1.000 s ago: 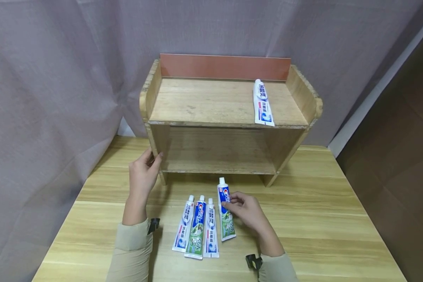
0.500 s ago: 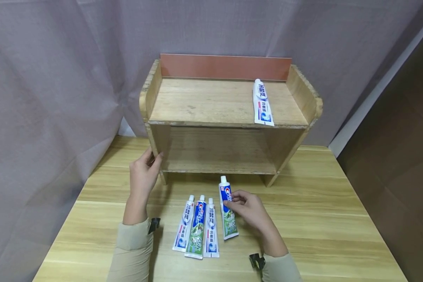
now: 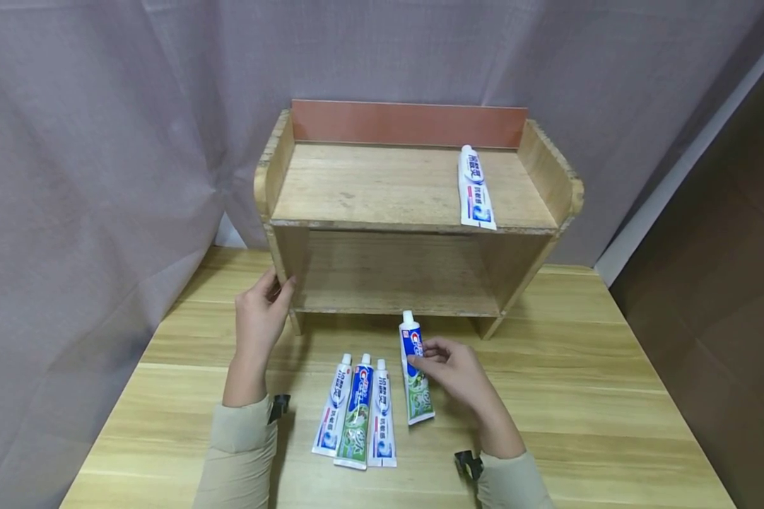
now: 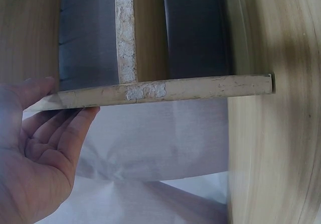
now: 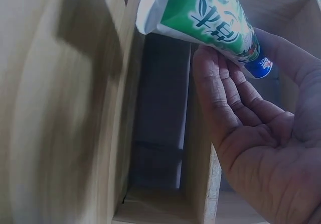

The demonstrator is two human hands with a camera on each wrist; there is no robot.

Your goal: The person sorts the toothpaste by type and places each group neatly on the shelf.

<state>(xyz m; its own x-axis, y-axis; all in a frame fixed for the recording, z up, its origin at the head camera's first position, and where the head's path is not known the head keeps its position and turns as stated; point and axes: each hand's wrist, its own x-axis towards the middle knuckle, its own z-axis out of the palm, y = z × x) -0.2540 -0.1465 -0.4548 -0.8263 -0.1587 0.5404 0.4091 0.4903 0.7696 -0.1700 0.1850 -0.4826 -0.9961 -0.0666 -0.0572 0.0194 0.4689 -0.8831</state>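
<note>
Between thumb and fingers, my right hand (image 3: pixel 454 371) pinches a blue and green toothpaste tube (image 3: pixel 416 375), cap pointing away toward the shelf. The right wrist view shows the tube's green crimped end (image 5: pixel 200 13) raised over the table, thumb on one side and fingers beneath. My left hand (image 3: pixel 261 311) grips the left side panel of the wooden shelf (image 3: pixel 382 272). In the left wrist view, the thumb lies on one face of that panel (image 4: pixel 190 88) and the fingers on the other. On the upper board lies a white toothpaste tube (image 3: pixel 475 189), its crimped end at the front edge.
Left of the held tube, a white tube (image 3: pixel 332 413), a blue and green tube (image 3: pixel 355 417) and another white tube (image 3: pixel 382 420) lie side by side on the wood-grain table (image 3: pixel 579 396). Grey curtain (image 3: pixel 133 141) hangs behind the shelf.
My right hand has carried the pinched toothpaste tube slightly forward and to the right, away from the row. The left hand keeps its grip on the shelf panel.
</note>
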